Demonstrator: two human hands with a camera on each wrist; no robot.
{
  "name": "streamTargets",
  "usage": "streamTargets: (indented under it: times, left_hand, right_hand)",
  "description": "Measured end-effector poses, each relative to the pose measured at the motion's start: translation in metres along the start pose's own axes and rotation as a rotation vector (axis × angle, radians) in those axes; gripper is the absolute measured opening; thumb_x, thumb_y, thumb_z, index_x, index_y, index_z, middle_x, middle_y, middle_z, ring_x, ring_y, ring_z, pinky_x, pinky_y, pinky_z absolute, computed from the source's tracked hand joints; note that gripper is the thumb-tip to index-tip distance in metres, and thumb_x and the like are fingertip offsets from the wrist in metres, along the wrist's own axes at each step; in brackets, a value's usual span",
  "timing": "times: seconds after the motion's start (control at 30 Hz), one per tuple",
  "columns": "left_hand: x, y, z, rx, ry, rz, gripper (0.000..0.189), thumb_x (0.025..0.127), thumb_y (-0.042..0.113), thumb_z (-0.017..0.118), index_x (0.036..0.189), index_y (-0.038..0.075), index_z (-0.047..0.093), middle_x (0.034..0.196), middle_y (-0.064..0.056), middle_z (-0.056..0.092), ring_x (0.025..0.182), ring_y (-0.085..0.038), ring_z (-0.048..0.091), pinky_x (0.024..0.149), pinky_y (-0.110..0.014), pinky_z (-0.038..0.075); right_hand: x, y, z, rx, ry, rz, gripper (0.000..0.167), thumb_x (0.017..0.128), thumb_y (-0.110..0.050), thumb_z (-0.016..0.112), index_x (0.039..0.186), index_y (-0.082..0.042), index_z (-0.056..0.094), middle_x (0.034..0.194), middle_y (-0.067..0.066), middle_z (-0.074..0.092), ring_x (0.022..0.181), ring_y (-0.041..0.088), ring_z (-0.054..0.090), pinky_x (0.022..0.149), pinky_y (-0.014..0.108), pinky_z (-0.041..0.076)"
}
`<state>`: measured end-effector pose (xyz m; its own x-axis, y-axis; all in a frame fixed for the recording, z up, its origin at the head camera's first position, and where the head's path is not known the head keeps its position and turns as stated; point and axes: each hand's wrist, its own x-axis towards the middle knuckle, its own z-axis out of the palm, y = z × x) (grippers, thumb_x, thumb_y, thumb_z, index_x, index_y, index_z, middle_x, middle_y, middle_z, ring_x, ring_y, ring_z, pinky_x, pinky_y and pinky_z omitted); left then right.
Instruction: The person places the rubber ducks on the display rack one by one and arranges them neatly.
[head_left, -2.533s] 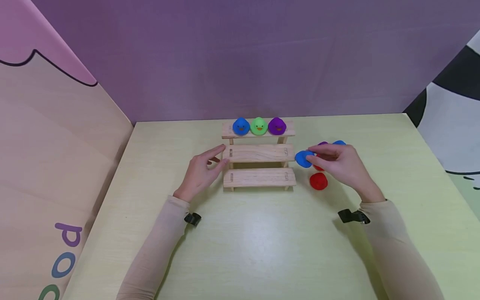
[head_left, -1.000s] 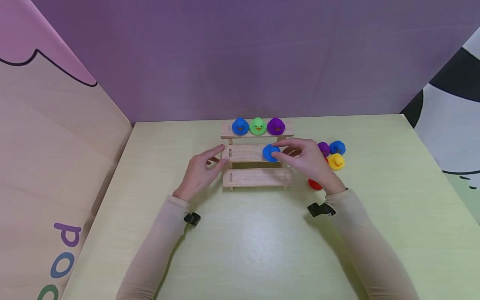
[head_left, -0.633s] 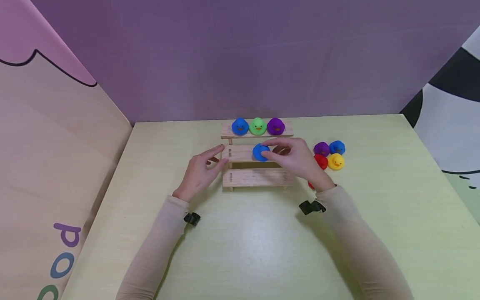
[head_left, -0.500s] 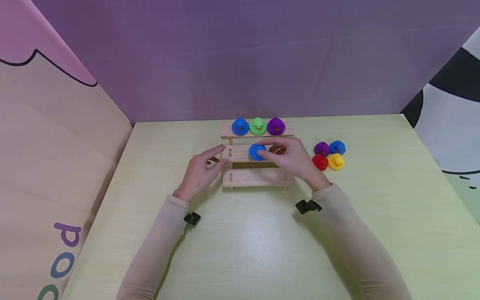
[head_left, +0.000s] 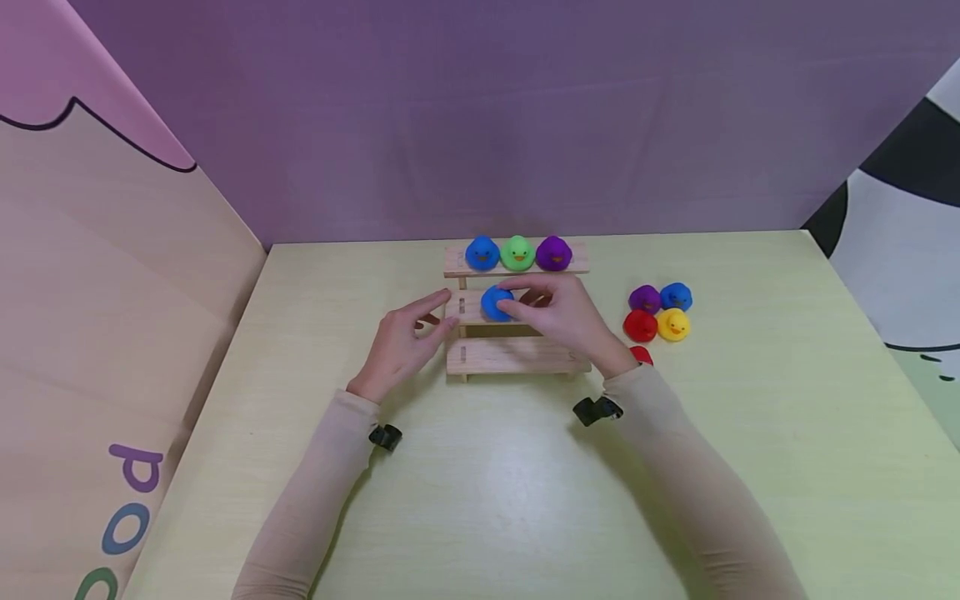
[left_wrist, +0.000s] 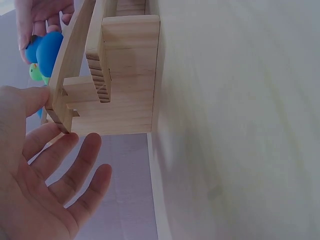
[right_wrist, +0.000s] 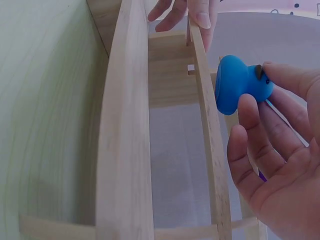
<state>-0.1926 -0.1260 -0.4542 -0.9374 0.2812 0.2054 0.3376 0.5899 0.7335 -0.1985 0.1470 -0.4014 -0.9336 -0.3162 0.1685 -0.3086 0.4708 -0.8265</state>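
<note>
My right hand (head_left: 558,312) pinches a blue rubber duck (head_left: 495,304) over the left part of a three-step wooden stand's middle step. In the right wrist view, the flat base of the duck (right_wrist: 232,85) is right by the plank (right_wrist: 212,130); whether it touches I cannot tell. My left hand (head_left: 401,342) holds the left end of that middle step, thumb on one side and fingers on the other, as the left hand (left_wrist: 55,165) shows in its wrist view. On the top step stand a blue duck (head_left: 482,253), a green duck (head_left: 517,253) and a purple duck (head_left: 554,253).
Right of the stand sit a purple duck (head_left: 645,298), a blue duck (head_left: 677,296), a red duck (head_left: 641,326) and a yellow duck (head_left: 673,325). Another red one (head_left: 642,355) is partly hidden by my right wrist. The lower step (head_left: 517,357) is bare wood.
My right hand has carried the blue duck leftward from beside the stand to over the middle step's left part. My left hand has stayed at the stand's left end.
</note>
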Motion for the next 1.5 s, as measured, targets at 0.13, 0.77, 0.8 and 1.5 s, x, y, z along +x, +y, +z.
streamTargets:
  times: [0.13, 0.77, 0.8, 1.5]
  left_hand:
    - [0.000, 0.000, 0.000, 0.005, -0.004, 0.002, 0.053, 0.105, 0.040, 0.068, 0.154, 0.019, 0.060, 0.155, -0.003, 0.062, 0.108, -0.023, 0.075, 0.101, -0.046, 0.059]
    - [-0.001, 0.000, -0.001, 0.011, -0.002, 0.026, 0.054, 0.106, 0.039, 0.068, 0.154, 0.015, 0.060, 0.154, -0.005, 0.062, 0.108, -0.024, 0.075, 0.100, -0.048, 0.059]
    - [-0.001, 0.000, -0.001, 0.011, -0.002, 0.026, 0.054, 0.106, 0.039, 0.068, 0.154, 0.015, 0.060, 0.155, -0.005, 0.062, 0.108, -0.024, 0.075, 0.100, -0.048, 0.059]
    - [-0.001, -0.001, -0.001, 0.002, 0.005, 0.041, 0.052, 0.106, 0.037, 0.068, 0.153, 0.016, 0.061, 0.154, -0.005, 0.063, 0.107, -0.025, 0.076, 0.099, -0.048, 0.060]
  right_hand:
    - [0.003, -0.003, 0.003, 0.002, -0.010, 0.003, 0.034, 0.096, -0.025, 0.082, 0.128, -0.013, 0.079, 0.109, 0.012, 0.080, 0.092, 0.025, 0.074, 0.073, 0.026, 0.060]
    - [0.012, -0.006, 0.013, -0.004, -0.074, 0.043, 0.036, 0.097, -0.030, 0.081, 0.131, -0.018, 0.078, 0.108, 0.008, 0.081, 0.091, 0.023, 0.072, 0.076, 0.032, 0.060]
    - [0.012, -0.006, 0.013, -0.004, -0.075, 0.043, 0.036, 0.097, -0.030, 0.081, 0.131, -0.018, 0.078, 0.108, 0.008, 0.081, 0.091, 0.023, 0.072, 0.076, 0.032, 0.060]
    - [0.008, -0.007, 0.012, -0.009, -0.055, 0.057, 0.040, 0.097, -0.035, 0.080, 0.133, -0.021, 0.076, 0.107, 0.003, 0.080, 0.091, 0.022, 0.071, 0.077, 0.035, 0.059]
